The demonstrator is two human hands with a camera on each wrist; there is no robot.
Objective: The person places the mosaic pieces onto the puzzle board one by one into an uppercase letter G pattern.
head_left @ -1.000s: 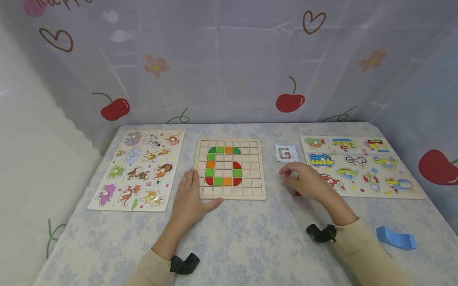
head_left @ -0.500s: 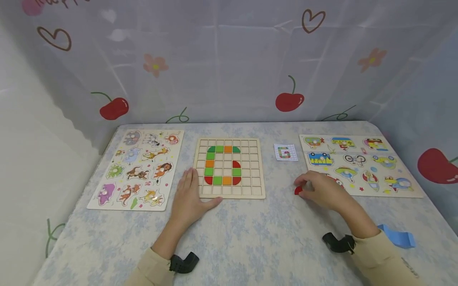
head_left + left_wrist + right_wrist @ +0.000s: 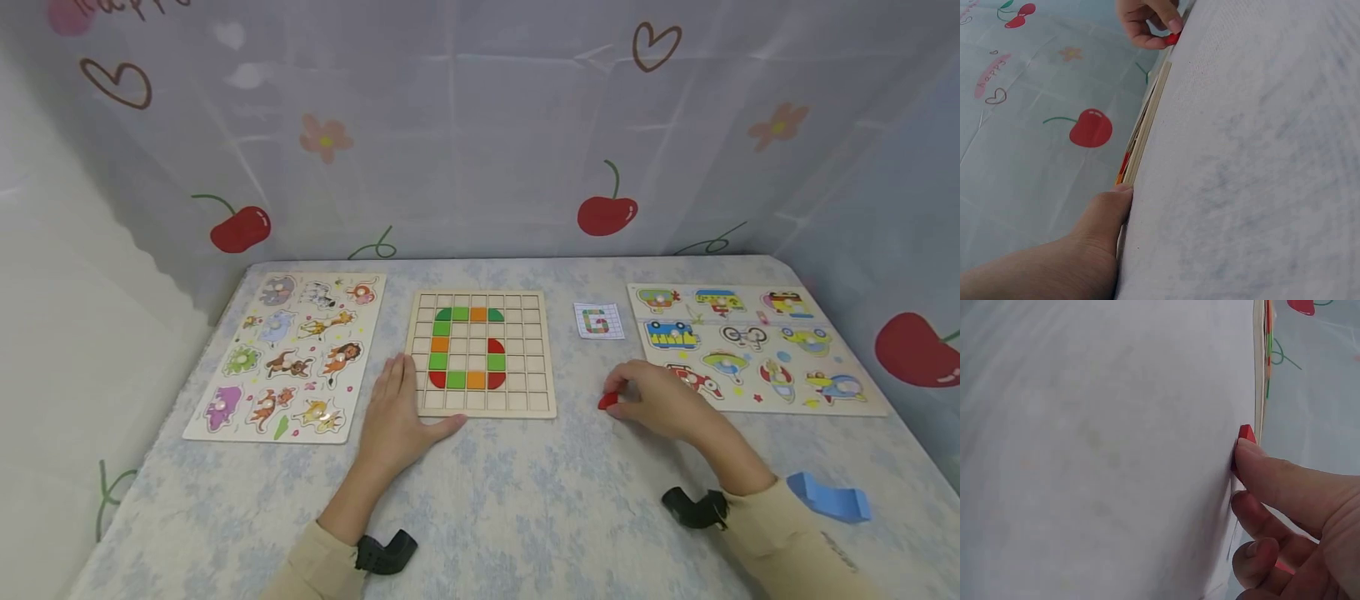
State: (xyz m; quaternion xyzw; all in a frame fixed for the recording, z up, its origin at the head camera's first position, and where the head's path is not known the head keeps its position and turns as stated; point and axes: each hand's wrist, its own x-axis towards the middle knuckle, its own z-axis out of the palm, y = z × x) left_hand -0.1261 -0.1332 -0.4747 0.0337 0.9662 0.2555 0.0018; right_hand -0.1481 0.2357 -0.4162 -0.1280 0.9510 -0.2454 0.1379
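Note:
In the head view my right hand pinches a small red tile between thumb and fingertips, low over the tabletop right of the wooden grid board. The right wrist view shows only an end of that red tile past the thumb; its full shape is hidden. Green, orange and red tiles lie in the board's cells in a G-like outline. My left hand rests at the board's near left corner, fingers straight along the left edge and thumb against the front edge. A printed pattern card lies beyond the right hand.
An animal puzzle board lies on the left, and a vehicle puzzle board on the right, partly behind the right hand. A blue curved block sits near the right forearm. A printed curtain hangs behind the table.
My right hand drew back from near the card toward the near right, took hold of the red tile, then shifted slightly left with it. The left hand and board stayed put.

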